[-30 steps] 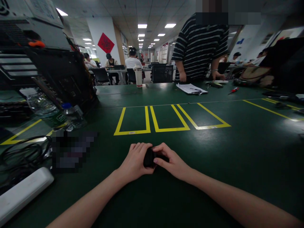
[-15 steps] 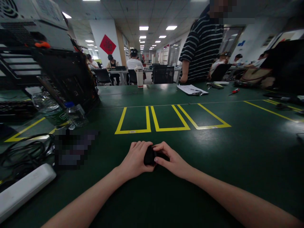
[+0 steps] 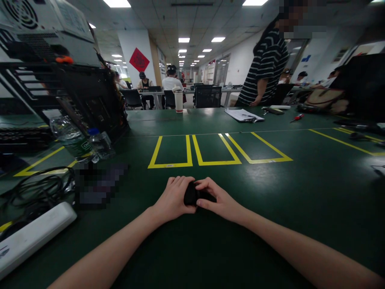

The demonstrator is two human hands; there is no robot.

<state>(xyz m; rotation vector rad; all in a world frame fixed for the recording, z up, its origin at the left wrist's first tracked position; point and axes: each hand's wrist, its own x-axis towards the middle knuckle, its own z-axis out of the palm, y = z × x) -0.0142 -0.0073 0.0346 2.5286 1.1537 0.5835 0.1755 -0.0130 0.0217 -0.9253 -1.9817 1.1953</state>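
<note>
Both my hands rest together on the green table mat (image 3: 300,188), just in front of me. My left hand (image 3: 173,198) is curled round the left side of a small black object (image 3: 191,194). My right hand (image 3: 219,200) grips the same object from the right, thumb and fingers pressed on it. What the black object is I cannot make out; most of it is hidden by my fingers. Three yellow-taped rectangles (image 3: 210,150) lie on the mat just beyond my hands.
At the left are a white power strip (image 3: 33,233), black cables (image 3: 36,188), a lying plastic bottle (image 3: 75,140) and a black open computer case (image 3: 87,100). Farther off stand a cup (image 3: 178,100), a clipboard with papers (image 3: 243,115) and a red screwdriver (image 3: 296,117). A person in a striped shirt (image 3: 266,68) stands at the far edge.
My hands have stayed on the black object, almost still. The person in the striped shirt has turned and moved to the right. My view has tilted up a little.
</note>
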